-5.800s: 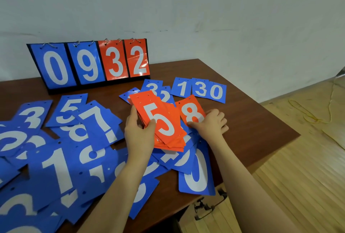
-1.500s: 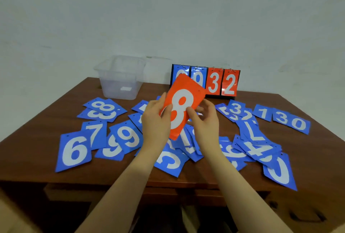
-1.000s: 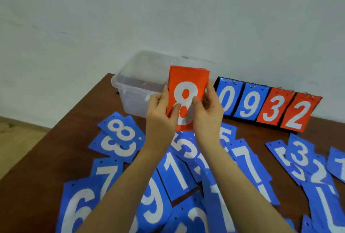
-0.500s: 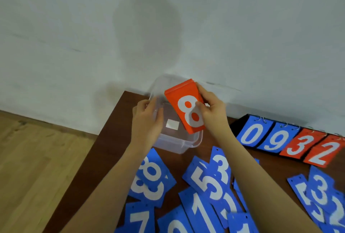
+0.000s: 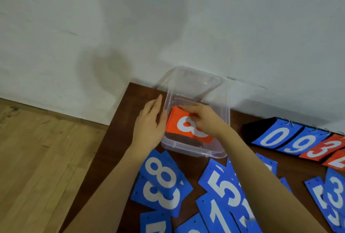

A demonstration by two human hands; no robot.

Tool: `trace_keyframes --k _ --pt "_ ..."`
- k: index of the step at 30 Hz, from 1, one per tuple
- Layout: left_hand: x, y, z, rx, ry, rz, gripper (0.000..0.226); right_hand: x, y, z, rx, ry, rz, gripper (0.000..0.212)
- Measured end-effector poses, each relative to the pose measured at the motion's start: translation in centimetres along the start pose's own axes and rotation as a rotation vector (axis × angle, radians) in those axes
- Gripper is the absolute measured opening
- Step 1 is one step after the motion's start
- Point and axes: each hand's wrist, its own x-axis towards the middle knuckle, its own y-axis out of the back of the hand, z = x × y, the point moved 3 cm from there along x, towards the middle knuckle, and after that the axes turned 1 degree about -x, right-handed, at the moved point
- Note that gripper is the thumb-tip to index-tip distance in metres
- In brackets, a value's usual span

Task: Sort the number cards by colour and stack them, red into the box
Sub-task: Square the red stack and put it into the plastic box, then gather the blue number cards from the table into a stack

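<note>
The stack of red number cards (image 5: pixel 179 124), a white 8 on top, lies low inside the clear plastic box (image 5: pixel 192 153) at the table's far left corner. My right hand (image 5: pixel 205 118) reaches into the box, its fingers on the stack's top and far edge. My left hand (image 5: pixel 150 126) lies flat against the outside of the box's left wall, fingers straight. Blue number cards (image 5: pixel 160 184) are scattered over the table in front of the box.
A black flip scoreboard (image 5: pixel 291 139) showing 0, 9, 3, 2 stands to the right of the box. The brown table's left edge (image 5: pixel 112 130) drops to a wooden floor. A white wall is right behind the box.
The red stack has gone from above the box down into it under my right hand. My left hand has moved from the box's rim to its outer left wall.
</note>
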Motion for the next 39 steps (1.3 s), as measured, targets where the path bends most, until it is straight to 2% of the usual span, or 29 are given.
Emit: trace_keyframes --k 3,7,10,14,17,19,21,26,31,35,37,39 --pt "0.1 -0.3 0.2 0.055 -0.024 -0.050 0.045 0.5 -2.3 1.1 0.041 -0.078 -0.023 0.045" --pt "0.2 -0.3 -0.2 0.125 0.001 -0.060 0.046 1.9 -3.9 2.0 -0.062 -0.157 -0.020 0.021" --pt "0.2 -0.3 -0.3 0.132 -0.014 -0.048 0.046 2.8 -5.0 2.4 -0.137 -0.172 -0.051 0.026" --pt "0.1 -0.3 -0.2 0.128 -0.027 -0.036 0.047 3.0 -6.0 3.1 -0.284 -0.198 -0.202 0.030" --pt "0.0 -0.2 0.0 0.180 -0.060 -0.019 0.047 2.5 -6.1 3.4 -0.261 -0.220 -0.254 0.039" --pt "0.1 0.0 0.4 0.226 -0.097 0.000 0.045 1.9 -5.1 3.1 -0.200 -0.202 -0.164 0.047" --pt "0.0 0.4 0.9 0.254 -0.136 0.026 0.041 1.0 -3.4 2.3 -0.125 -0.172 -0.005 0.047" --pt "-2.0 1.5 3.1 0.338 -0.218 0.045 0.037 -4.3 0.2 -0.9 -0.032 -0.029 0.362 0.033" --pt "-7.6 2.2 4.5 0.354 -0.276 0.133 0.034 -12.1 -0.4 -3.8 0.189 0.015 0.677 0.021" --pt "-12.7 2.3 3.1 0.378 -0.168 0.166 0.035 -16.4 -4.3 -4.0 0.350 -0.005 0.691 0.011" --pt "-14.8 2.0 1.8 0.387 -0.077 0.120 0.039 -17.0 -7.0 -3.4 0.392 -0.052 0.626 0.005" --pt "-16.0 1.3 0.2 0.393 0.050 0.029 0.043 -16.5 -9.6 -2.3 0.386 -0.131 0.520 0.008"
